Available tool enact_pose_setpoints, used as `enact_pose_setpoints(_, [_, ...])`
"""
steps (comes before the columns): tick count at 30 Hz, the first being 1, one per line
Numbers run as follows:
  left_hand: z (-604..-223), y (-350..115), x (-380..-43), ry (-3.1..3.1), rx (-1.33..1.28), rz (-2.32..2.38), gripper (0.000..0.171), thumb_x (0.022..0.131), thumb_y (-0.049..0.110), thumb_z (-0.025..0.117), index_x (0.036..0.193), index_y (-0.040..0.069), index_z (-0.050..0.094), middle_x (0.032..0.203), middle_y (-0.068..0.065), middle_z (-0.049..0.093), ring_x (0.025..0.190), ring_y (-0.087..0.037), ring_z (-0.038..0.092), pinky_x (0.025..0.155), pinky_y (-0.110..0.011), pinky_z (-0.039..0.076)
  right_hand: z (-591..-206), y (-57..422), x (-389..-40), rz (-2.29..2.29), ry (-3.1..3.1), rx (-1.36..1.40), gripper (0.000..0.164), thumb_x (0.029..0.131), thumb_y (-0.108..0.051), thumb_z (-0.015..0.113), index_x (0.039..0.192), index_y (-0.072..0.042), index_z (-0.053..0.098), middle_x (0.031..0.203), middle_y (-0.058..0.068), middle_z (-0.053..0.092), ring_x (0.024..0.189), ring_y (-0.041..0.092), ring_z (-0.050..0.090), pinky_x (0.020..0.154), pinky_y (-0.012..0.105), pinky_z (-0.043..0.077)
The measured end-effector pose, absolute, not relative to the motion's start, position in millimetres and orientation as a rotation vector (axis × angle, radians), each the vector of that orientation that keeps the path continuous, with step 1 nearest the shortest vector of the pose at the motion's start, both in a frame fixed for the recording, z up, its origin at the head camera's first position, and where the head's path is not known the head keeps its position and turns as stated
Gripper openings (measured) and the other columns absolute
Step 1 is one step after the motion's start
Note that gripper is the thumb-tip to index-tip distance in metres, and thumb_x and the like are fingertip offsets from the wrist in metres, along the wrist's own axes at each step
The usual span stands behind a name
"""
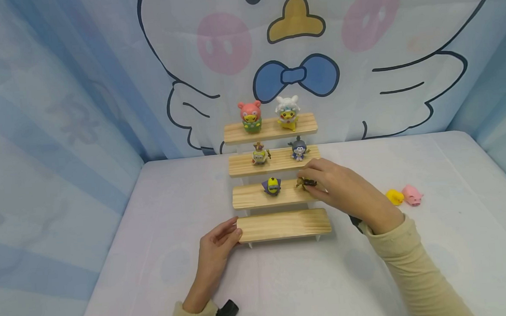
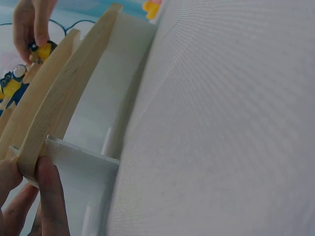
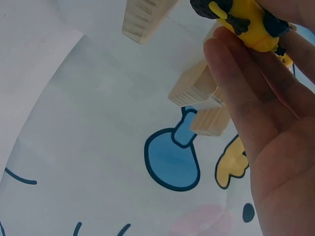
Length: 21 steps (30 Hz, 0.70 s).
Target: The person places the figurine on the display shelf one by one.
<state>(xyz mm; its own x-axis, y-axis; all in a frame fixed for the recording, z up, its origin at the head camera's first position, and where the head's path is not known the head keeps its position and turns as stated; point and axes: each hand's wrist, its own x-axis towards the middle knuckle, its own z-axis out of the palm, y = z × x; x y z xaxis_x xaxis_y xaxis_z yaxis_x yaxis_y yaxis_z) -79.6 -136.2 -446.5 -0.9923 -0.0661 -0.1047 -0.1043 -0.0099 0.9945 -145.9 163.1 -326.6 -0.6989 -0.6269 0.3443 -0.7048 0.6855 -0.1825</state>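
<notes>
A small yellow-and-black toy figurine (image 1: 309, 182) is pinched between the thumb and fingers of my right hand (image 1: 343, 186), at the right part of the third board down. In the right wrist view the yellow figurine (image 3: 253, 22) shows partly, its far side covered by the hand. My left hand (image 1: 215, 249) grips the left end of the lowest board of a four-step wooden display shelf (image 1: 284, 226), thumb on one face and fingers on the other. Left of the held toy, on the same board, stands a yellow figurine with a purple cape (image 1: 272, 186).
On the top board stand a pink-hooded figurine (image 1: 251, 117) and a white-hooded one (image 1: 287, 113). The second board carries a yellow figurine (image 1: 259, 154) and a grey-hooded one (image 1: 299, 149). A yellow duck (image 1: 394, 197) and pink pig (image 1: 412, 195) lie on the table at right.
</notes>
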Motion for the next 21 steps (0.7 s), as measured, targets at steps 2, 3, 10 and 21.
enact_pose_setpoints(2, [-447, -136, -80, 2.188, -0.19, 2.209, 0.041, 0.089, 0.012, 0.075, 0.127, 0.0, 0.066, 0.114, -0.018, 0.066, 0.094, -0.01, 0.067, 0.08, -0.019, 0.057, -327, 163, -146, 0.443, -2.634, 1.069, 0.03, 0.087, -0.009, 0.077, 0.116, -0.004, 0.069, 0.108, 0.005, 0.065, 0.095, 0.017, 0.061, 0.08, 0.034, 0.058])
enact_pose_setpoints(3, [-447, -136, -80, 2.186, -0.189, 2.211, 0.041, 0.089, 0.012, 0.075, 0.127, -0.001, 0.066, 0.113, -0.018, 0.066, 0.094, -0.01, 0.067, 0.08, -0.019, 0.057, -327, 164, -146, 0.443, -2.63, 1.069, 0.03, 0.087, -0.01, 0.077, 0.116, -0.005, 0.069, 0.108, 0.005, 0.065, 0.095, 0.017, 0.061, 0.08, 0.034, 0.058])
enact_pose_setpoints(10, [-447, -136, -80, 2.174, -0.185, 2.227, 0.041, 0.089, 0.01, 0.075, 0.127, -0.001, 0.065, 0.113, -0.017, 0.065, 0.094, -0.01, 0.067, 0.08, -0.019, 0.057, -327, 165, -145, 0.438, -2.634, 1.061, 0.035, 0.086, -0.011, 0.079, 0.119, -0.005, 0.068, 0.111, 0.006, 0.065, 0.097, 0.018, 0.062, 0.081, 0.035, 0.058])
enact_pose_setpoints(21, [-447, -136, -80, 2.18, -0.194, 2.218, 0.04, 0.089, 0.01, 0.075, 0.127, -0.001, 0.065, 0.114, -0.017, 0.066, 0.094, -0.01, 0.067, 0.08, -0.018, 0.057, -324, 175, -143, 0.416, -2.694, 0.995, 0.046, 0.084, -0.011, 0.081, 0.126, -0.004, 0.065, 0.115, 0.006, 0.065, 0.102, 0.018, 0.062, 0.083, 0.037, 0.058])
